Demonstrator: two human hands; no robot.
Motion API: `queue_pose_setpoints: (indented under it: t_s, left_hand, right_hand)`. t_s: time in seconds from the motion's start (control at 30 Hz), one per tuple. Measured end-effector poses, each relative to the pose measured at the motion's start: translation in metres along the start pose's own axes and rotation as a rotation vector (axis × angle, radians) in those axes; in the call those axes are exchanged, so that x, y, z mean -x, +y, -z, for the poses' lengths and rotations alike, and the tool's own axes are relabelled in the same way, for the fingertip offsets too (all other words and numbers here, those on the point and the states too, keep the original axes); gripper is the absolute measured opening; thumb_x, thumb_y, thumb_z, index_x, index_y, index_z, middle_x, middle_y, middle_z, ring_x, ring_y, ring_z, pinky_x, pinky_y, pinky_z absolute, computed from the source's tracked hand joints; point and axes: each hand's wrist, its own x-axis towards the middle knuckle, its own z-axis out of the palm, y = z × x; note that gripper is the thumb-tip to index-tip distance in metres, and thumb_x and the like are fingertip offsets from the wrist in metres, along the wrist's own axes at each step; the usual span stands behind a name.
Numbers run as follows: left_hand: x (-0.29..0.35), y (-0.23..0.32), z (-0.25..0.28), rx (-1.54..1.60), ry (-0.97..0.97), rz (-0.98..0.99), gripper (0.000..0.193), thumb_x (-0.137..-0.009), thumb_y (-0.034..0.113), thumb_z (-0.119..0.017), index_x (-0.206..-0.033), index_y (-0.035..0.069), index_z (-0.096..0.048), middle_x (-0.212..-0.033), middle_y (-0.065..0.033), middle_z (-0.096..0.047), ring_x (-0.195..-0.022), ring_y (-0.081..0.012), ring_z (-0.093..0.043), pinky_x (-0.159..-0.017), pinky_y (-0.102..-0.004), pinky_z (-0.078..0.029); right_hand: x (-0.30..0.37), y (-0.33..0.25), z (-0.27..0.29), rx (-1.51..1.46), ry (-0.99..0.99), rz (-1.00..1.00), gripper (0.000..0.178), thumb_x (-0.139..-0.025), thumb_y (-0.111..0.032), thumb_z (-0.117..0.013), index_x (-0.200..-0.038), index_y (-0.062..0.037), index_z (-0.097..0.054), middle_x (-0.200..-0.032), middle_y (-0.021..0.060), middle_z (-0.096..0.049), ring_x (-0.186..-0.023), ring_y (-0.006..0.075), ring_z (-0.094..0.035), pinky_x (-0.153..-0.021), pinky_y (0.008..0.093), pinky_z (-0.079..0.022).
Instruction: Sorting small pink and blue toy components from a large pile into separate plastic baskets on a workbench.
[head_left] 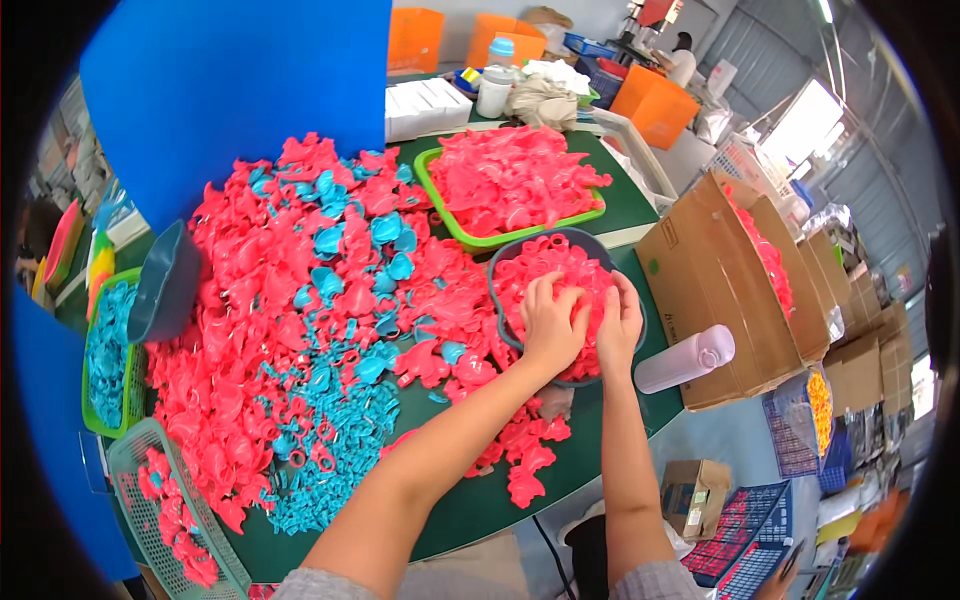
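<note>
Both of my hands are over a dark blue-grey tub (497,262) heaped with small bright pink plastic parts (545,258). My left hand (556,325) reaches in from the near side, its fingers bent down among the parts. Close beside it, my right hand (619,325) curves over the tub's right side with its fingers together. Both look closed, but what lies between the fingertips is hidden. Left of the tub spreads a large pile of pink plastic pieces (225,290), mixed with blue ones (335,425).
Behind the tub stands a green basket (428,190) of pink pieces. A pale pink bottle (685,360) lies right of my right forearm, near a cardboard box (700,290). At left are a blue scoop-like container (165,285), a green basket (130,385) and a tilted mesh basket (190,480).
</note>
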Motion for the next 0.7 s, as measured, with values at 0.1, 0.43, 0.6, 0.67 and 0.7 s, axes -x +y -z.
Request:
queue_pose_setpoints:
  t_s: [0.1,0.43,0.6,0.67,0.7]
  left_hand:
    - [0.003,0.003,-0.002,-0.152,-0.113,-0.145,0.029,-0.074,0.017,-0.072,-0.099,0.006,-0.063,-0.127,-0.0186,-0.049,-0.122,-0.0368,-0.044,-0.102,-0.0497,-0.031]
    - [-0.041,-0.042,0.009,-0.601,-0.518,-0.052,0.066,-0.093,0.044,-0.046,-0.144,0.004,-0.034,-0.15,-0.0286,-0.024,-0.136,-0.0557,-0.018,-0.111,-0.0629,-0.015]
    - [-0.045,-0.033,-0.016,-0.631,-0.567,-0.092,0.064,-0.092,0.044,-0.046,-0.146,0.011,-0.035,-0.155,-0.0203,-0.02,-0.136,-0.0573,-0.017,-0.108,-0.0694,-0.014]
    - [-0.051,-0.026,-0.021,-0.664,-0.615,-0.013,0.068,-0.09,0.047,-0.045,-0.15,0.02,-0.027,-0.158,-0.0152,-0.016,-0.137,-0.0556,-0.016,-0.106,-0.0725,-0.013]
    - [-0.055,-0.022,-0.021,-0.68,-0.661,0.02,0.07,-0.09,0.048,-0.045,-0.151,0.021,-0.025,-0.158,-0.0143,-0.015,-0.138,-0.0545,-0.016,-0.106,-0.0723,-0.012]
  right_hand:
    - [-0.004,0.012,0.022,0.262,-0.08,0.168,0.039,-0.097,-0.023,-0.052,-0.127,0.0005,-0.053,-0.131,0.0181,-0.054,-0.119,0.0295,-0.051,-0.102,0.0394,-0.038]
    - [-0.024,0.015,0.015,0.902,-0.481,0.385,0.044,-0.097,-0.038,-0.045,-0.139,-0.023,-0.049,-0.153,0.0113,-0.032,-0.139,0.0434,-0.025,-0.111,0.0598,-0.018]
    - [-0.049,0.031,0.027,0.823,-0.516,0.358,0.044,-0.099,-0.035,-0.043,-0.139,-0.018,-0.048,-0.147,0.0128,-0.04,-0.137,0.0421,-0.029,-0.112,0.0548,-0.021]
    - [-0.057,0.036,0.03,0.791,-0.544,0.329,0.045,-0.099,-0.032,-0.043,-0.139,-0.0114,-0.046,-0.144,0.0158,-0.043,-0.136,0.0383,-0.034,-0.112,0.048,-0.024]
    - [-0.06,0.04,0.03,0.788,-0.556,0.331,0.045,-0.099,-0.032,-0.043,-0.139,-0.0114,-0.046,-0.144,0.0158,-0.043,-0.136,0.0383,-0.034,-0.112,0.048,-0.024]
